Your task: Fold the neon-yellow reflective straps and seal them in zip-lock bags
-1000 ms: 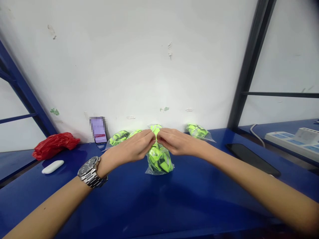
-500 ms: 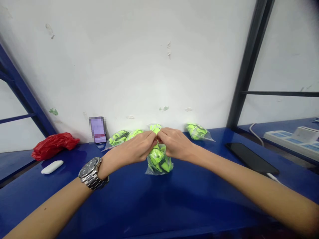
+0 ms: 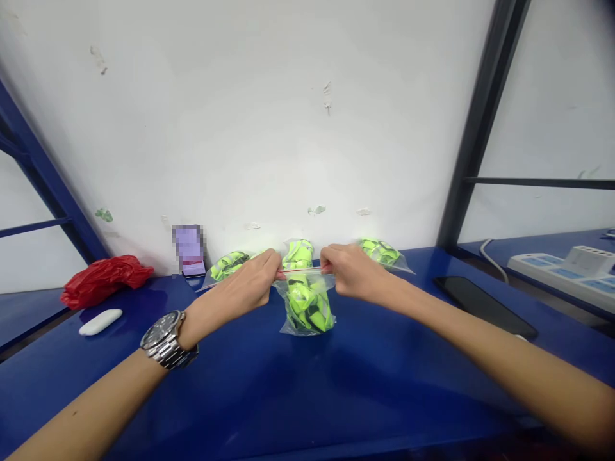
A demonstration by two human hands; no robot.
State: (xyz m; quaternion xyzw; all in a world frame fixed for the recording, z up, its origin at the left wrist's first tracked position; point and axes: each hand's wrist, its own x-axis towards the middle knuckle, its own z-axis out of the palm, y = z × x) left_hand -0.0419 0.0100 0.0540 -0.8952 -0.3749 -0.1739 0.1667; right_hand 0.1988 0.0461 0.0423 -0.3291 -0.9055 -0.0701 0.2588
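A clear zip bag (image 3: 310, 310) with a bunched neon-yellow reflective item inside hangs or stands at the middle of the blue table. Its top edge, with a red zip line, is stretched between both hands. My left hand (image 3: 257, 278), with a metal watch on its wrist, pinches the left end of that edge. At the right end, my right hand (image 3: 353, 272) is closed on the edge in the same way. Behind them, along the wall, lie similar filled bags: one bag (image 3: 298, 254) straight behind, another bag (image 3: 382, 251) to the right, and a bag (image 3: 228, 266) partly hidden at left.
On the blue table (image 3: 269, 397), a red plastic bag (image 3: 106, 278) and a white oval case (image 3: 100, 321) lie at left. A phone (image 3: 189, 250) leans against the wall. At right are a black phone (image 3: 483, 306) with a cable and a white power strip (image 3: 562, 272).
My hands have moved apart from each other, the left hand leftward and the right hand rightward. The bag's top edge with its red line now shows between them.
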